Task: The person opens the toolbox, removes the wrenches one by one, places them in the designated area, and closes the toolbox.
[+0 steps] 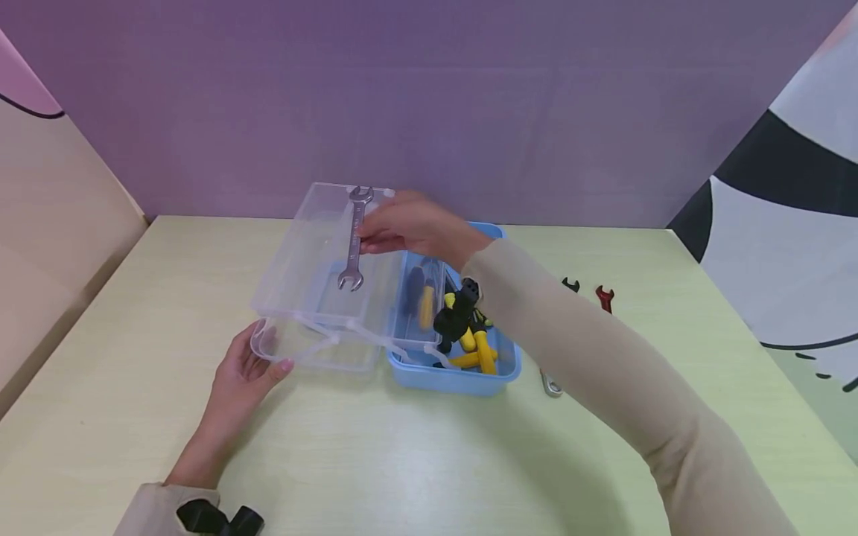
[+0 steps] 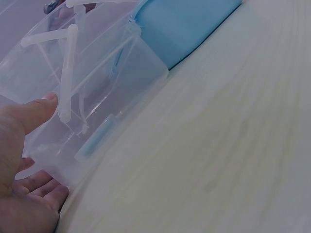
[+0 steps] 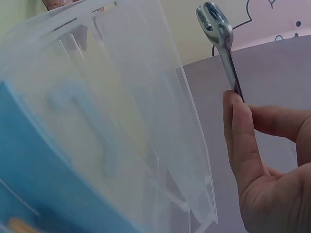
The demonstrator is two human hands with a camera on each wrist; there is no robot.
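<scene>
A blue toolbox (image 1: 456,380) stands mid-table with its clear fold-out tray (image 1: 302,260) swung out to the left. My right hand (image 1: 409,227) pinches a silver open-ended wrench (image 1: 353,242) near its middle and holds it upright-slanted over the clear tray. In the right wrist view the wrench (image 3: 224,43) rises from between thumb and finger of the right hand (image 3: 257,160), beside the tray wall (image 3: 121,97). My left hand (image 1: 244,372) grips the tray's near left corner, thumb on its side (image 2: 43,104), fingers beneath. Yellow-and-black tools (image 1: 469,327) lie in the blue box.
Right of the box, three small wrenches lie on the pale green table: black (image 1: 570,285), red (image 1: 605,298) and silver (image 1: 551,384). A purple wall stands behind, with slanted panels at both sides. Bare tabletop (image 1: 415,461) spreads in front of the box.
</scene>
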